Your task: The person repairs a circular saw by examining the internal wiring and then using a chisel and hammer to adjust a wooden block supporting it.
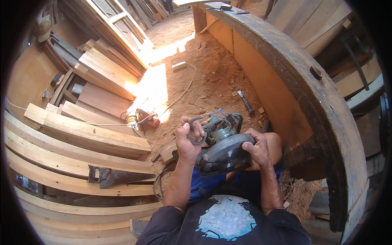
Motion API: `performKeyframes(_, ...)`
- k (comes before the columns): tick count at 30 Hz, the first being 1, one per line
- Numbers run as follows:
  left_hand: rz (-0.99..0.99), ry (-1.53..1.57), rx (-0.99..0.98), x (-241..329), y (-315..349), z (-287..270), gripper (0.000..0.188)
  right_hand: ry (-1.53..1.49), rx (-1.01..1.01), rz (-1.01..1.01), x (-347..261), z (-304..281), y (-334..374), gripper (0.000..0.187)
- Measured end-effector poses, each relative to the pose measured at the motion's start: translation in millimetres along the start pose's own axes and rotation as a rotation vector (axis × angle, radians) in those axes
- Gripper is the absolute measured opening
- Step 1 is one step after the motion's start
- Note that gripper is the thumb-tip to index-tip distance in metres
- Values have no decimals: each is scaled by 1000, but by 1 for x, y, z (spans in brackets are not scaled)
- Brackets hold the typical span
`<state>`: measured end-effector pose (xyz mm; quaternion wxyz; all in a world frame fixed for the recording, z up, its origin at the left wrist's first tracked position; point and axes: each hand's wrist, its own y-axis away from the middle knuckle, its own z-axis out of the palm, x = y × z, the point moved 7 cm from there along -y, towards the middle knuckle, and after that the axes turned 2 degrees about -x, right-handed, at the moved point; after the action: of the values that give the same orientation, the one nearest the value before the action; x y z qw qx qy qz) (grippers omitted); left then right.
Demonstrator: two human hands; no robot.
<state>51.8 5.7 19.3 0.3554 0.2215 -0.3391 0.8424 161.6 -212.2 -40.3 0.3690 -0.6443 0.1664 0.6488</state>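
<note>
A circular saw with a rounded dark guard and a greenish motor housing is held tilted above my lap. Its motor end looks opened up, with a blue wire showing. My left hand is closed around a dark curved loop on the saw's left side; I cannot tell whether this is the handle or a cable. On the other side, my right hand grips the edge of the guard, thumb in front and the fingers mostly hidden behind it. A black cable hangs at the left, beside my left forearm.
Stacked planks fill the left, with a handsaw lying on them. A red power tool, a white power strip and a chisel lie on the sawdust-covered floor. A long workbench stands close on the right.
</note>
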Motion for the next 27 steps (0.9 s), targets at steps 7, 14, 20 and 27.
performKeyframes(7,5,60,28,-2,-2,-11,16,93,5,22,-10,2,4,44)
performKeyframes(14,-97,-74,11,-22,-11,-12,14,84,67,157,-3,-15,18,42)
performKeyframes(20,-102,-145,15,-18,-17,-23,17,412,135,151,-42,-28,-8,41)
performKeyframes(27,-147,-362,17,-6,-14,-20,21,885,41,-582,-149,69,-74,38)
